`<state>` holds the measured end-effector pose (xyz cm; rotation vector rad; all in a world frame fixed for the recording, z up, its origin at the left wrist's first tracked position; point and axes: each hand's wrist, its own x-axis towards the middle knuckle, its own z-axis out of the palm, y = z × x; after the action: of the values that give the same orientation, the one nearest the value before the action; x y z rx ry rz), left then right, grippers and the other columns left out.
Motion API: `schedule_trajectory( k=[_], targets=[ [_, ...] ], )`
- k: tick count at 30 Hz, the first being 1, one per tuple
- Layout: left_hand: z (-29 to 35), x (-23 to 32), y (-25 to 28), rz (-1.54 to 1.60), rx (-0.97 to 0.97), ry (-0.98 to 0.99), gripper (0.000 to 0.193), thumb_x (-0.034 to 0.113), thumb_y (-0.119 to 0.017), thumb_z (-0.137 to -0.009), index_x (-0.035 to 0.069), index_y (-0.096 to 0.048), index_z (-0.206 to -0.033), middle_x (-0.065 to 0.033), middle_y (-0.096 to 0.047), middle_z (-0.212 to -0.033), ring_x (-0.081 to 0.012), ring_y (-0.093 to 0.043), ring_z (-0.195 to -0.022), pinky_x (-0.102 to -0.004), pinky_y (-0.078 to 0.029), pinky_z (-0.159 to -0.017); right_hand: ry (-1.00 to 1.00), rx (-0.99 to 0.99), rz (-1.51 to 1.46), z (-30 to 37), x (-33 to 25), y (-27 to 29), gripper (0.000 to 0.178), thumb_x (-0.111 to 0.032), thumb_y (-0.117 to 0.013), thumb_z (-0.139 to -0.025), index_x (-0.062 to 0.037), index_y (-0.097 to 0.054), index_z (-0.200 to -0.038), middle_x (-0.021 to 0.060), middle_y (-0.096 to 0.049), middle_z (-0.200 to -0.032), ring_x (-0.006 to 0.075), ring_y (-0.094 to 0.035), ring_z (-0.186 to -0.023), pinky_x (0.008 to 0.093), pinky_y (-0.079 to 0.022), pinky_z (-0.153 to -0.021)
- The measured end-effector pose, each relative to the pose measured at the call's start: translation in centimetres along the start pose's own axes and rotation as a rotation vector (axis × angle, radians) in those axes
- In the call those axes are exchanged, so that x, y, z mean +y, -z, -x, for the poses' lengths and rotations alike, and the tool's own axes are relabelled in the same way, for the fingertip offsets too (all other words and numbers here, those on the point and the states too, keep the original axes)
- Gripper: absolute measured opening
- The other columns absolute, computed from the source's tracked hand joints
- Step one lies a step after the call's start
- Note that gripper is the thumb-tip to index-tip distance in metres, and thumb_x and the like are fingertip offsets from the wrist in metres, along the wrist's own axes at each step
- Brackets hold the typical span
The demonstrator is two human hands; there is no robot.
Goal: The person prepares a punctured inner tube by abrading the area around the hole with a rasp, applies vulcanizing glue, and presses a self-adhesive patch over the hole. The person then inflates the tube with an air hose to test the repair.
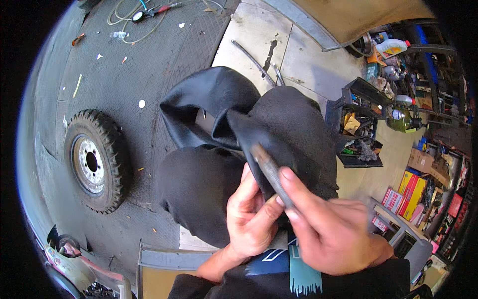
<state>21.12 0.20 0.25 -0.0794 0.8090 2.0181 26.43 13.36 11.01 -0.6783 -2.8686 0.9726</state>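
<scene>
A black rubber inner tube (pixel 215 85) lies folded and looped across my lap, between my knees in dark trousers (pixel 199 194). My left hand (pixel 251 219) is closed on a fold of the tube, thumb on the near side. In my right hand (pixel 331 231) is a grey, rough-surfaced metal file (pixel 271 172) with a brownish worn tip. It slants up and to the left over the tube's surface. My right thumb and fingers press along its near end, close to my left thumb. The right hand is slightly blurred.
A wheel with a knobbly tyre (pixel 117 164) is on the dark floor mat at left. A pressure gauge (pixel 138 17) with a hose lies beyond it. Metal rods (pixel 253 61) rest on the pale floor ahead. At right are an open toolbox (pixel 366 112) and crowded shelves.
</scene>
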Motion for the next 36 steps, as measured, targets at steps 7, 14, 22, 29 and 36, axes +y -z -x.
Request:
schedule_trajectory(
  k=[7,14,22,29,36],
  targets=[
    [-0.3,-0.3,-0.1,0.009,0.0,-0.012,0.057,-0.011,-0.062,-0.098,-0.009,-0.05,-0.153,-0.0108,-0.05,-0.153,-0.0215,-0.048,-0.145,-0.0345,-0.037,-0.12,-0.11,0.129,-0.004,-2.3,0.6,-0.3,0.046,-0.004,-0.07,-0.099,0.0008,-0.066,-0.145,0.0247,-0.076,-0.095,0.0228,-0.075,-0.061,0.0336,-0.056,-0.057],
    [-0.5,-0.3,0.0,-0.016,0.047,0.039,0.059,-0.014,-0.062,-0.096,-0.004,-0.054,-0.153,-0.0085,-0.052,-0.152,-0.0214,-0.05,-0.143,-0.0353,-0.038,-0.121,-0.118,0.059,-0.028,-2.2,1.1,-1.4,0.047,-0.003,-0.068,-0.101,-0.0012,-0.064,-0.148,0.0227,-0.076,-0.098,0.0255,-0.074,-0.064,0.0352,-0.056,-0.059],
    [-0.6,-0.5,0.2,-0.073,0.026,-0.009,0.06,-0.015,-0.06,-0.095,-0.006,-0.054,-0.153,-0.0114,-0.048,-0.157,-0.0243,-0.047,-0.148,-0.0368,-0.036,-0.123,-0.044,0.005,-0.003,-0.8,1.2,-1.5,0.048,-0.002,-0.07,-0.099,-0.0001,-0.065,-0.147,0.0235,-0.075,-0.098,0.0272,-0.071,-0.059,0.0353,-0.053,-0.056],
    [-0.5,-0.6,0.3,-0.064,0.019,-0.007,0.059,-0.013,-0.06,-0.096,-0.008,-0.051,-0.154,-0.0122,-0.049,-0.155,-0.0227,-0.049,-0.144,-0.0343,-0.037,-0.121,0.022,0.069,-0.092,-0.5,1.3,-0.6,0.052,0.0,-0.072,-0.095,0.0013,-0.065,-0.146,0.0223,-0.076,-0.09,0.0234,-0.074,-0.059,0.0347,-0.055,-0.057],
    [-0.4,-0.3,0.0,0.006,0.008,0.012,0.063,-0.016,-0.06,-0.094,-0.008,-0.049,-0.156,-0.0138,-0.049,-0.159,-0.0252,-0.046,-0.15,-0.0391,-0.032,-0.126,-0.17,0.189,-0.101,-0.8,2.1,-0.7,0.044,-0.003,-0.069,-0.1,-0.0008,-0.067,-0.144,0.0249,-0.077,-0.101,0.0308,-0.076,-0.065,0.0347,-0.057,-0.059]
  ],
)
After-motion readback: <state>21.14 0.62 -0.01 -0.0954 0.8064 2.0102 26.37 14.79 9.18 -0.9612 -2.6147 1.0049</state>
